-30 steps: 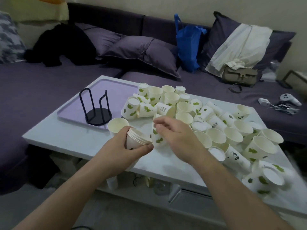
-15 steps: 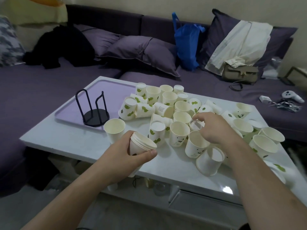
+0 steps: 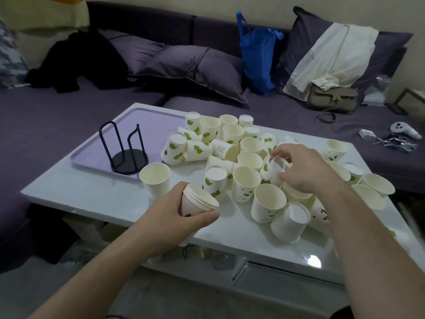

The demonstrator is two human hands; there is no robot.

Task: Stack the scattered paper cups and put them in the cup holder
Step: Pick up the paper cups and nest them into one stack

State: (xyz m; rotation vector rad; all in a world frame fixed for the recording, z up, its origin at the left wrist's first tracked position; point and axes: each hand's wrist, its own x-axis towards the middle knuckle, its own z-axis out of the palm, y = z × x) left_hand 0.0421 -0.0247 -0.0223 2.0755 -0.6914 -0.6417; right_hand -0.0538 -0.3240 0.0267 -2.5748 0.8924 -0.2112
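Note:
Many white paper cups (image 3: 246,183) with green leaf prints lie and stand scattered over the white table (image 3: 92,194). My left hand (image 3: 170,217) grips a nested stack of cups (image 3: 197,200), tilted, near the table's front edge. My right hand (image 3: 303,166) closes its fingers around one upturned cup (image 3: 274,168) in the middle of the pile, lifting it slightly. The black wire cup holder (image 3: 125,153) stands with nothing in it on a lilac tray (image 3: 147,120) at the table's left.
A single upright cup (image 3: 155,179) stands between the holder and my left hand. A purple sofa with cushions (image 3: 195,67), a blue bag (image 3: 257,58), a beige handbag (image 3: 331,97) and a game controller (image 3: 404,130) surrounds the table.
My right hand left the stack, reached right into the pile, and has now closed on one cup and drawn it back toward the middle. My left hand keeps holding the stack.

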